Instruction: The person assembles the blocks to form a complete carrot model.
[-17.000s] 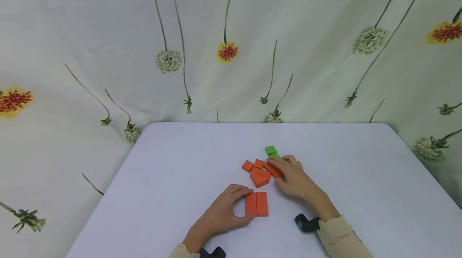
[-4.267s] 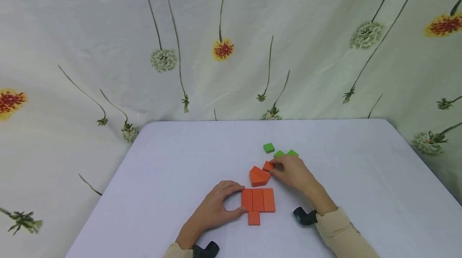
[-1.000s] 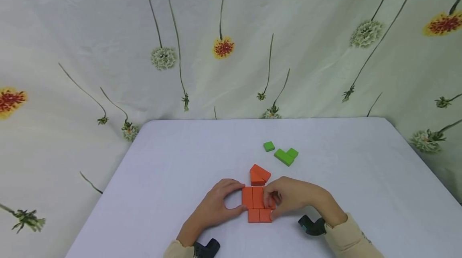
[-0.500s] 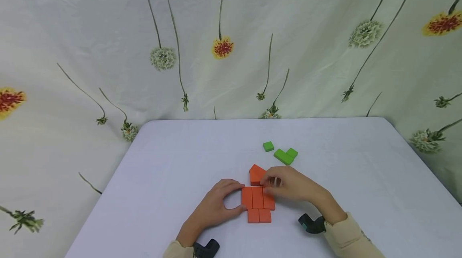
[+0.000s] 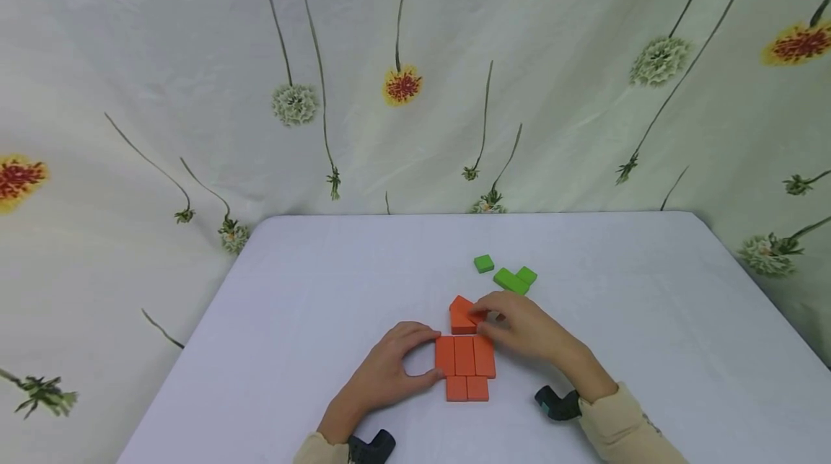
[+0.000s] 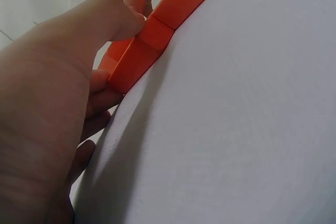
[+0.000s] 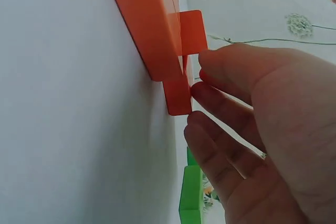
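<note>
Three orange rectangular blocks [image 5: 464,356] lie side by side on the table, with two orange square blocks [image 5: 467,388] against their near edge. My left hand [image 5: 389,370] holds the left side of this group, index fingertip at the far corner and thumb at the near corner. Just beyond lie loose orange blocks [image 5: 462,319], one partly resting over another. My right hand [image 5: 526,327] pinches the upper loose block at its right end, thumb on the near side. In the right wrist view its fingertips touch an orange block [image 7: 178,98].
Beyond the right hand lie a green rectangular block [image 5: 509,280] and a green square block [image 5: 527,275] touching it. Another green square block [image 5: 483,263] sits apart to their left. The white table [image 5: 324,269] ends at a flower-patterned cloth [image 5: 571,89].
My right hand has moved away from the near square blocks to the loose orange blocks. Since the oldest frame, one rectangle and two squares have joined the group. The left hand stays.
</note>
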The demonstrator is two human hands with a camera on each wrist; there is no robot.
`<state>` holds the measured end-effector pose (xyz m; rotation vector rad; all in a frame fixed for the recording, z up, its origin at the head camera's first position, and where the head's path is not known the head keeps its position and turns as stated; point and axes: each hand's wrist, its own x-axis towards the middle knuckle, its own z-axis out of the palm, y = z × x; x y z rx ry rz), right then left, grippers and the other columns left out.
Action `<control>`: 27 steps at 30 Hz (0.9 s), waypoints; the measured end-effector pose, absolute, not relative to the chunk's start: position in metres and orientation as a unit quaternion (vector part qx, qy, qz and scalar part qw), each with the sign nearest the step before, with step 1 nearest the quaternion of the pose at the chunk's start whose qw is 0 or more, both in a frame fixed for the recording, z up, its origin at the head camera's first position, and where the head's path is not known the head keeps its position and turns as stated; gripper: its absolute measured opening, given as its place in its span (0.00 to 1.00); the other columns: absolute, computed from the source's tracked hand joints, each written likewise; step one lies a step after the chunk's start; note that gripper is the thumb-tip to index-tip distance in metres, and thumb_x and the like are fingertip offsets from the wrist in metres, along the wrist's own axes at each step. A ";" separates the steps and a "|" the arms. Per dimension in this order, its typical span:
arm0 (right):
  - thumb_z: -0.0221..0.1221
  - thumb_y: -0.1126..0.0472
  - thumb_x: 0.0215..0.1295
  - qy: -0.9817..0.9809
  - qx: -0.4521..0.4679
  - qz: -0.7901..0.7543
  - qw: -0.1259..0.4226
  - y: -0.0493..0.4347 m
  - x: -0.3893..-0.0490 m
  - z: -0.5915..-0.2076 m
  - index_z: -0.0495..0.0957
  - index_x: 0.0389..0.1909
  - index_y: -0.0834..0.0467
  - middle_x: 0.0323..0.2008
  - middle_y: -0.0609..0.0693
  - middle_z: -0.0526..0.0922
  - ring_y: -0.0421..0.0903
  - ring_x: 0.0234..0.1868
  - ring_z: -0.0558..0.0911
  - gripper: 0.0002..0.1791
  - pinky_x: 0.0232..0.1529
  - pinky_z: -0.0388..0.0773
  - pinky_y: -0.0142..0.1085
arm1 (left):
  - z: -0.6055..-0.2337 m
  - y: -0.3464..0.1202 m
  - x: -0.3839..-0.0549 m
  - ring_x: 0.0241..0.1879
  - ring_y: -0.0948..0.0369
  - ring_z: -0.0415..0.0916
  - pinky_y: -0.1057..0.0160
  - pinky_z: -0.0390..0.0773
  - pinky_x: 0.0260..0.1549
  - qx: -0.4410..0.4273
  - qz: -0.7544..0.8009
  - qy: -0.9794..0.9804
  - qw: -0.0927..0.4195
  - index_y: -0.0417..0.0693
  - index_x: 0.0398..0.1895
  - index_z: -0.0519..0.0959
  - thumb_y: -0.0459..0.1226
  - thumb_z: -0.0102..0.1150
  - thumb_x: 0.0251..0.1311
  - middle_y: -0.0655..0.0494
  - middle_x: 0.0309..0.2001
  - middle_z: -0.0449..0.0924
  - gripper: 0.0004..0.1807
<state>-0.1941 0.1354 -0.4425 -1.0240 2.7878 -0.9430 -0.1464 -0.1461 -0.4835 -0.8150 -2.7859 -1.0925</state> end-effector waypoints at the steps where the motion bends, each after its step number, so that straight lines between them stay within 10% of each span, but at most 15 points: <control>1: 0.65 0.61 0.69 0.897 -0.328 -0.297 0.007 0.135 -0.195 -0.444 0.85 0.55 0.55 0.50 0.44 0.85 0.42 0.49 0.82 0.15 0.51 0.84 0.39 | -0.483 -0.146 -0.146 0.61 0.65 0.74 0.54 0.78 0.64 -0.262 -0.351 -0.899 0.020 0.59 0.61 0.81 0.55 0.73 0.59 0.68 0.58 0.78 0.28; 27: 0.73 0.60 0.59 0.939 -0.194 -0.283 -0.003 0.135 -0.197 -0.445 0.86 0.48 0.55 0.39 0.43 0.85 0.41 0.39 0.79 0.16 0.43 0.82 0.36 | -0.482 -0.145 -0.146 0.62 0.64 0.74 0.54 0.78 0.64 -0.256 -0.338 -0.905 0.017 0.60 0.62 0.81 0.54 0.72 0.59 0.67 0.59 0.79 0.28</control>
